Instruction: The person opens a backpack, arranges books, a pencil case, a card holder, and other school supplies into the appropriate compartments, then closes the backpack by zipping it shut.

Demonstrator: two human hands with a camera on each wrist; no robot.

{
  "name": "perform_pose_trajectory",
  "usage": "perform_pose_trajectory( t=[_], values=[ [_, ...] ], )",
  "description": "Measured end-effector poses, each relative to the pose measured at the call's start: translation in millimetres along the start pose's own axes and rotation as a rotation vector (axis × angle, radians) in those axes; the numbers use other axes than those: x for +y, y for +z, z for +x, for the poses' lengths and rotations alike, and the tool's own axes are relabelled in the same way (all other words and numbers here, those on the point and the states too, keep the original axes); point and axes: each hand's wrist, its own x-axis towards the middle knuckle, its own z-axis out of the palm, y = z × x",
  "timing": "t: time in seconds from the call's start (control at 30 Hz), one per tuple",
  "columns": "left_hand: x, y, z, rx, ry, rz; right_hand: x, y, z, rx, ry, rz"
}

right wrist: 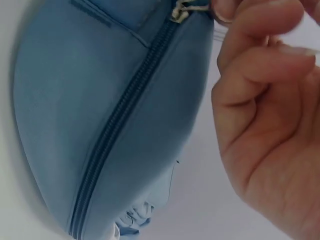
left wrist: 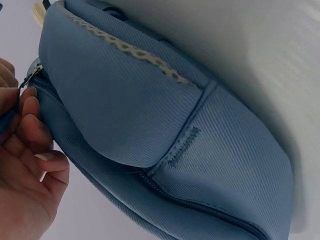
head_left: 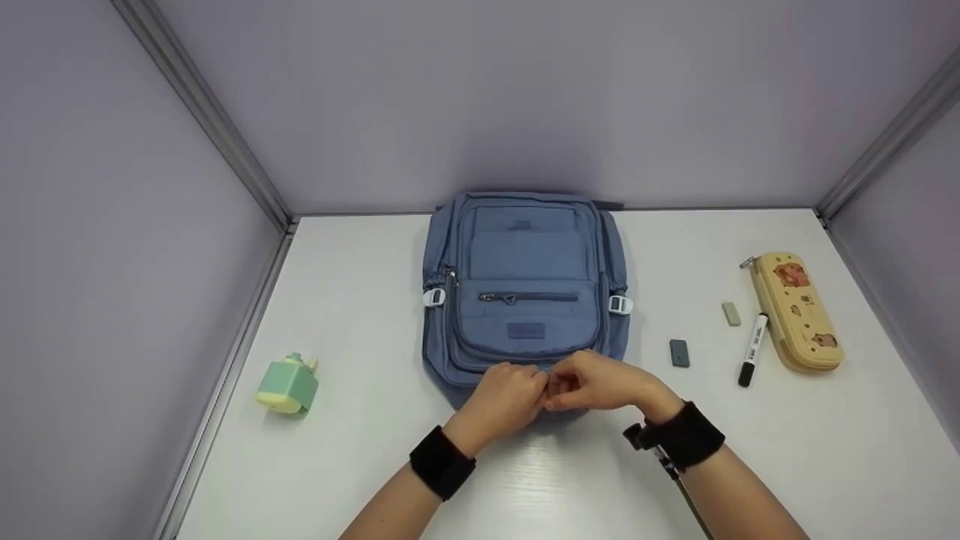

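White table — lilac partition walls, grey corner posts.

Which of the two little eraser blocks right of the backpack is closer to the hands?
The dark grey eraser: it lies nearer the right hand and the backpack than the pale green eraser does.

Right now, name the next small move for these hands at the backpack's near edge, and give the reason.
Probably draw one zipper pull sideways along its track: both the left hand and right hand meet at the backpack near edge, fingers at the pulls, and the zipper looks closed.
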Motion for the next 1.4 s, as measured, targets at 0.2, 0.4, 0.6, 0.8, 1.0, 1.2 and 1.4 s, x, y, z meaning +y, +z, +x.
perform_pose_trajectory(
  t=[0.2, 0.4, 0.6, 0.8, 1.0, 1.2, 1.4],
  values=[
    [-1.2, -4.4, -1.3, -0.033, -0.002, -0.049, 6, 1, -1, 0.166, -0.025, -0.263],
    [-3.2, -7.5, -5.7, -0.06, 0.01, -0.048, 16, 11, 1, 0.237, -0.054, -0.521],
    [-4.7, -8.8, -15.2, -0.041, 0.002, -0.048, 24, 13, 2, 0.29, -0.079, -0.561],
    [-13.1, -13.6, -30.2, -0.047, -0.018, -0.151, 30, 13, -2, 0.295, -0.074, -0.543],
    [-34.8, -24.7, -44.0, -0.11, -0.09, -0.22, 30, 11, -4, 0.279, -0.059, -0.52],
    [-52.2, -32.4, -48.0, -0.228, -0.142, -0.326, 30, 11, -4, 0.266, -0.056, -0.535],
    [-61.9, -39.8, -51.0, -0.334, -0.189, -0.437, 31, 10, -4, 0.244, -0.039, -0.551]
  ],
)
